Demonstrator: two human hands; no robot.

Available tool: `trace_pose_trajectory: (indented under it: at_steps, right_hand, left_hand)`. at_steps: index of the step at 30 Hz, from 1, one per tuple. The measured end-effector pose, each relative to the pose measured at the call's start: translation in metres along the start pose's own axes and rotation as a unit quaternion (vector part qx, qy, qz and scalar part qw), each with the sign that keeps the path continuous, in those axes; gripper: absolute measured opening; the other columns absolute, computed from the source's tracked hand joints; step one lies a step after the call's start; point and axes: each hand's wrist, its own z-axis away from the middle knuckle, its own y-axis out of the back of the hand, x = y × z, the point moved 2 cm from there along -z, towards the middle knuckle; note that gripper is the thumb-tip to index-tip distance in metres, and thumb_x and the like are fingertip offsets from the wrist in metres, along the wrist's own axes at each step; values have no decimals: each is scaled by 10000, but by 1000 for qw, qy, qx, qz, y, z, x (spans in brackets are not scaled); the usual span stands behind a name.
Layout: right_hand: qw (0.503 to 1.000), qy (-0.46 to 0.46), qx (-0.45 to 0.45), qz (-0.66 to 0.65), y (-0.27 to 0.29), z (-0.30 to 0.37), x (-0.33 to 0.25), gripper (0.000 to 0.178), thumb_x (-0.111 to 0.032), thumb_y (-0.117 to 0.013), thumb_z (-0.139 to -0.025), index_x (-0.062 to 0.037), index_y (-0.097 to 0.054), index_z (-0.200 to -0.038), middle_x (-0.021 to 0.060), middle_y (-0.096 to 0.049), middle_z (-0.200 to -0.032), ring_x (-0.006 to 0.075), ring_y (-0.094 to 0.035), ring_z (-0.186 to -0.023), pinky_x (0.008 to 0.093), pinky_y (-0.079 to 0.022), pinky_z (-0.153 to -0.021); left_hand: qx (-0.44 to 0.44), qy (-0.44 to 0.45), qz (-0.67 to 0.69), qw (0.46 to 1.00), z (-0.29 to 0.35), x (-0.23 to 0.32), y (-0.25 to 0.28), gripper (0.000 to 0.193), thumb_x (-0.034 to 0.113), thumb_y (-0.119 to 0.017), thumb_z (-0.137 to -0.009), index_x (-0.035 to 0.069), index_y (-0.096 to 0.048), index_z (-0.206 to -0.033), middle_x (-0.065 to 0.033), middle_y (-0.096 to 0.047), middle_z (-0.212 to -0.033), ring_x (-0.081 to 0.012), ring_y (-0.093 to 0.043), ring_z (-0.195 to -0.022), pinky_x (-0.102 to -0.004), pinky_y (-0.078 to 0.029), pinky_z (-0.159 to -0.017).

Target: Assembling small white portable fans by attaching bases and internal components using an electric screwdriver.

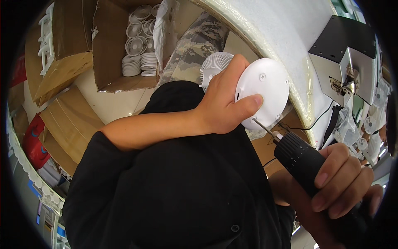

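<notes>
My left hand [226, 97] is wrapped round a small white fan, its thumb pressed on the flat round base [271, 89]. The underside of that base faces up and shows several screw holes. Beyond my fingers the ribbed fan head [215, 64] sticks out. My right hand [340, 182] grips a black electric screwdriver [299, 159], slanted up to the left. Its thin bit meets the base at a hole near the lower edge. Whether a screw sits in that hole is too small to tell.
An open cardboard box [110, 45] holds stacked white fan grilles [137, 45]. Another box [70, 41] with white parts stands left of it. A padded white work surface [286, 29] curves along the right, bearing a black and silver device [344, 45] and a cable.
</notes>
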Motion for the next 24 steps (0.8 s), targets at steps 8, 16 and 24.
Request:
trace_pose_trajectory:
  at_steps: [8,16,24]
  right_hand:
    - [1000,-12,-3,-1,-1,2,-5,534,-558,-430,-964,-233,-376,-1384,49,-589,-813,172,-568,-619,368,-508,-612]
    - [1000,-27,-5,0,8,-5,-1,525,-561,-431,-962,-234,-393,-1370,50,-588,-812,173,-564,-614,373,-505,-611]
    - [999,-29,-24,-4,5,-3,-2,530,-561,-436,-960,-229,-396,-1370,50,-588,-827,175,-563,-619,371,-505,-614]
  left_hand:
    - [17,-2,56,998,-2,2,-2,377,288,-592,-813,22,-408,-1006,-132,-549,-839,-230,-527,-701,-355,-447,-661]
    - [-9,-9,6,1000,-4,-3,0,372,271,-589,-817,19,-398,-1013,-134,-550,-843,-220,-532,-712,-340,-454,-673]
    - [29,10,65,997,-3,-4,-3,368,254,-593,-817,15,-395,-1015,-143,-549,-843,-220,-537,-722,-336,-464,-688]
